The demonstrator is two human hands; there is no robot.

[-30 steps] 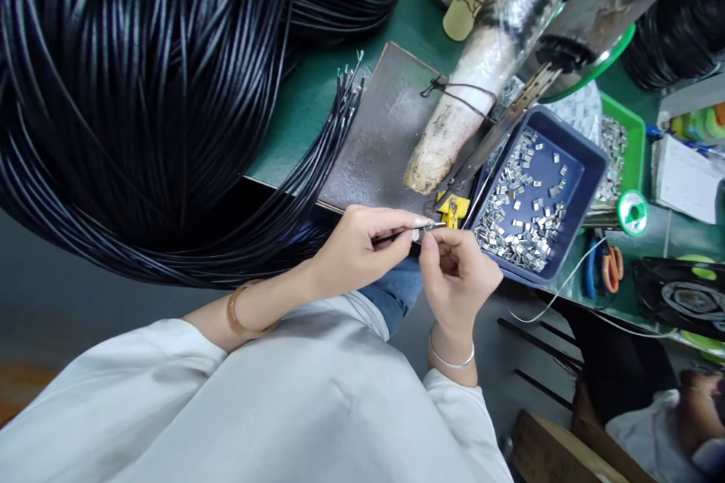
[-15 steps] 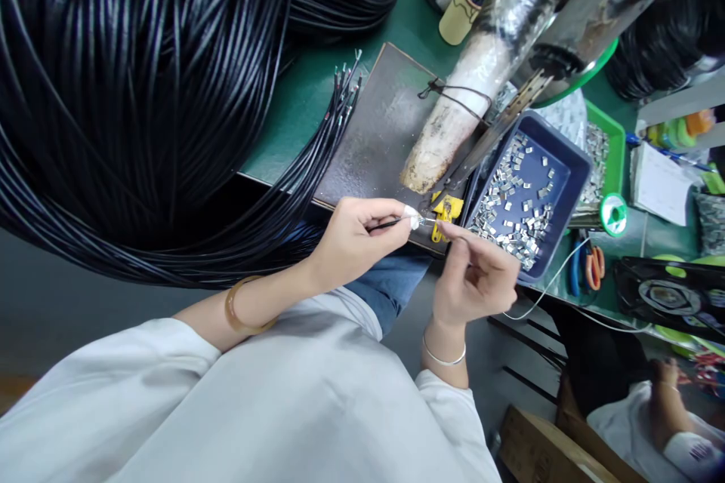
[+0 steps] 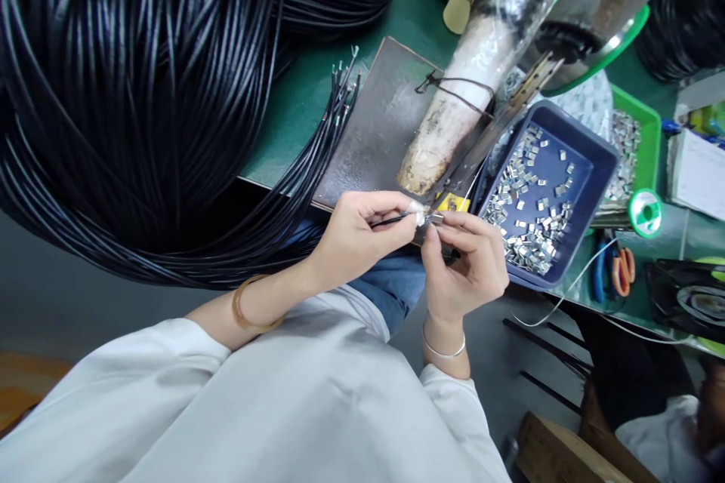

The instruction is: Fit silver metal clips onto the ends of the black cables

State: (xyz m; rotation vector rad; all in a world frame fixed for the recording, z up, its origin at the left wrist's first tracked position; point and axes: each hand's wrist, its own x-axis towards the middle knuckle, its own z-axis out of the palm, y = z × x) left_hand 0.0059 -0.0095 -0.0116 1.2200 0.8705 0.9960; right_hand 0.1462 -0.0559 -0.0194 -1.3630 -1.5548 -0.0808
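Note:
My left hand (image 3: 368, 234) pinches a thin black cable (image 3: 390, 221) close to its end, with a white wrap around a fingertip. Small metal connector (image 3: 435, 217) sits at that cable end, between the two hands. My right hand (image 3: 467, 264) has its thumb and fingers closed around this connector from the other side. Just behind the fingertips are a yellow holder (image 3: 453, 202) and the tip of a dark metal tool (image 3: 467, 170). Whether the connector is joined to the wires is too small to tell.
A blue tray (image 3: 589, 166) of loose metal connectors lies to the right, beside a green tray (image 3: 651, 124). Black cable coils (image 3: 130, 90) fill the left. A white-wrapped tube (image 3: 436, 136) overhangs a dark board (image 3: 374, 136). Pliers (image 3: 623, 272) and a solder spool (image 3: 644, 213) lie right.
My right hand has drawn its fingertips in to the cable end, where a metal connector now shows between them. The left hand keeps its pinch. The trays appear farther right as the view shifts.

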